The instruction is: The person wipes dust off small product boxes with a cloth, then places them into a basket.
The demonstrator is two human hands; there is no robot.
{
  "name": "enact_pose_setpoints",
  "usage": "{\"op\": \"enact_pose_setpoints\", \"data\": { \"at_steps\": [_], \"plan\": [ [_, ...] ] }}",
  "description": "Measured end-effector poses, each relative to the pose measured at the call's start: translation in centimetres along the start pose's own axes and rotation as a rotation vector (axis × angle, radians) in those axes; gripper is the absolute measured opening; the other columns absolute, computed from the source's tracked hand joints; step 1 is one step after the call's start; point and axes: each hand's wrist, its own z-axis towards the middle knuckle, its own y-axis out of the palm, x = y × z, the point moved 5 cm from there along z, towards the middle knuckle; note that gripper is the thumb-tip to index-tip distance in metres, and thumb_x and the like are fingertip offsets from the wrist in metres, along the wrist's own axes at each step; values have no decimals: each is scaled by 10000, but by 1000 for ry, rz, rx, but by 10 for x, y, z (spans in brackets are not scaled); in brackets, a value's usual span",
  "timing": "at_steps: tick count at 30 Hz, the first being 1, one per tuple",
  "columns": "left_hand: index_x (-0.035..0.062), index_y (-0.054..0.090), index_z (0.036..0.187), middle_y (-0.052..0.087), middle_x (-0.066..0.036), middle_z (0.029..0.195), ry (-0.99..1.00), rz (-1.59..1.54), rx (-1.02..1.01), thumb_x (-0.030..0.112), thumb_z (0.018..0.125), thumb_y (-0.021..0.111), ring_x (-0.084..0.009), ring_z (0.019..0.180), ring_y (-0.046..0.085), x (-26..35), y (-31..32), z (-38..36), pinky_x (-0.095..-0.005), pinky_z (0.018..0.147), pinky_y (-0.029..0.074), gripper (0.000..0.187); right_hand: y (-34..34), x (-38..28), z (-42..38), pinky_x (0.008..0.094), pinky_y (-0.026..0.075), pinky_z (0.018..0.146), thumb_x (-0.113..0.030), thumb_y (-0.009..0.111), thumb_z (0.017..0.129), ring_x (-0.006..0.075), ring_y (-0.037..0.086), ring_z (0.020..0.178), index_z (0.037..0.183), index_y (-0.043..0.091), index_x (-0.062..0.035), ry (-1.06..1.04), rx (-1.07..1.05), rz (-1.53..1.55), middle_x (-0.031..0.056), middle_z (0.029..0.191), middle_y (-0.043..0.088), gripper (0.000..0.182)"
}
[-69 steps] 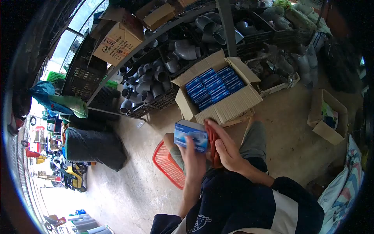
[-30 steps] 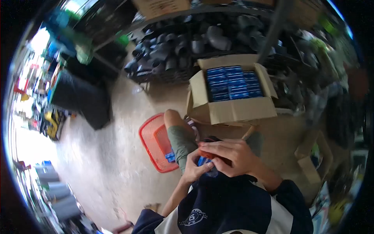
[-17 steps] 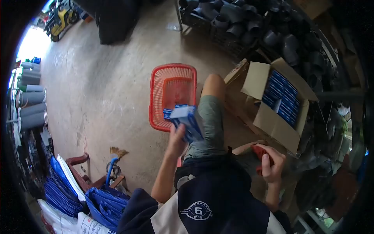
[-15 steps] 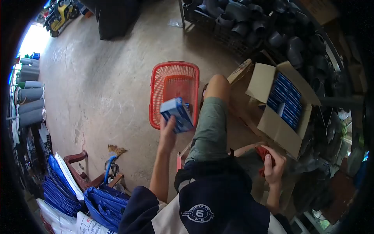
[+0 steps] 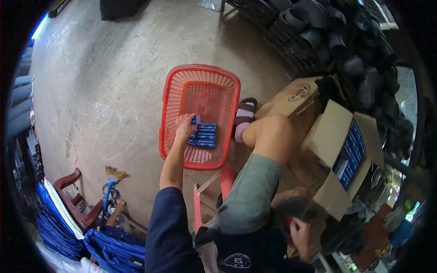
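Observation:
A red plastic basket [image 5: 169, 98] stands on the concrete floor. My left hand [image 5: 185, 127] reaches inside it, its fingers closed on a small blue box [image 5: 195, 120]. Beside that box, several blue boxes [image 5: 206, 135] lie stacked on the basket's bottom. My right hand [image 5: 300, 234] is low at the right, near my lap, with its fingers curled round a red cloth [image 5: 289, 222] that shows only in part. To the right, an open cardboard carton [image 5: 331, 193] holds rows of blue boxes [image 5: 350, 154].
Grey pipe fittings [image 5: 337, 41] fill black crates at the upper right. A brown carton [image 5: 291, 98] lies beyond my bent knee. Folded blue tarps [image 5: 114, 250], a wooden chair frame [image 5: 68, 182] and a straw brush [image 5: 116, 173] are at the lower left.
My left hand has moved down into the basket, bringing the blue box among the others. The view has shifted, and my right hand with the red cloth now appears lower, closer to my body.

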Motion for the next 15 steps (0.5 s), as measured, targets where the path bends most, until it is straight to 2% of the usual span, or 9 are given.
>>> {"op": "enact_pose_setpoints", "data": {
  "at_steps": [2, 3, 6, 7, 10, 11, 14, 15],
  "plan": [
    [224, 648, 1250, 643, -50, 1180, 6, 204, -29, 201, 786, 724, -288, 1207, 528, -10, 25, 17, -536, 1094, 339, 470, 17, 56, 11, 330, 501, 715, -156, 555, 958, 206, 662, 772, 1059, 684, 52, -53, 52, 17, 142, 835, 703, 264],
    [250, 661, 1211, 638, -36, 1168, 11, 299, -95, 220, 821, 697, -274, 1214, 527, -19, 35, 24, -569, 1120, 307, 393, 18, 65, 15, 332, 509, 749, -155, 565, 955, 202, 670, 814, 1070, 684, 57, -12, 27, 53, 145, 880, 714, 269],
    [241, 665, 1173, 633, -40, 1147, -62, 362, -123, 199, 823, 687, -271, 1211, 529, -40, 54, 28, -539, 1114, 325, 354, 28, 63, 14, 333, 523, 820, -154, 585, 950, 191, 685, 901, 1096, 685, 67, 115, -56, 99, 150, 971, 736, 283],
    [225, 667, 1140, 631, -44, 1145, 16, 385, -172, 166, 827, 668, -268, 1203, 533, -51, 61, 24, -520, 1105, 337, 318, 28, 56, 13, 331, 522, 823, -153, 585, 951, 188, 684, 904, 1098, 685, 68, 141, -71, 74, 149, 972, 735, 283],
    [227, 662, 1168, 632, -40, 1143, 3, 360, -266, 153, 825, 659, -270, 1192, 539, -50, 70, 20, -505, 1095, 347, 351, 31, 67, 20, 323, 521, 820, -141, 579, 951, 174, 678, 899, 1107, 681, 74, 189, -97, 56, 141, 963, 733, 285],
    [234, 645, 1241, 621, -49, 1213, 22, 258, -319, 202, 819, 672, -280, 1247, 507, -43, 65, 16, -527, 1102, 333, 424, 30, 59, 26, 320, 520, 817, -136, 576, 951, 172, 678, 895, 1107, 680, 77, 215, -121, 76, 139, 963, 733, 283],
    [250, 610, 1321, 588, -59, 1307, 3, 219, -412, 265, 793, 703, -292, 1315, 450, -32, 61, 8, -550, 1112, 316, 536, 31, 71, 38, 308, 517, 804, -125, 563, 955, 164, 675, 880, 1108, 677, 82, 296, -187, 124, 133, 958, 732, 282],
    [257, 586, 1358, 545, -70, 1380, -29, 197, -478, 313, 781, 712, -305, 1370, 390, -35, 65, 8, -583, 1133, 277, 593, 32, 77, 39, 303, 516, 800, -122, 557, 957, 161, 673, 873, 1109, 676, 84, 326, -207, 139, 131, 955, 732, 282]
  ]
}}
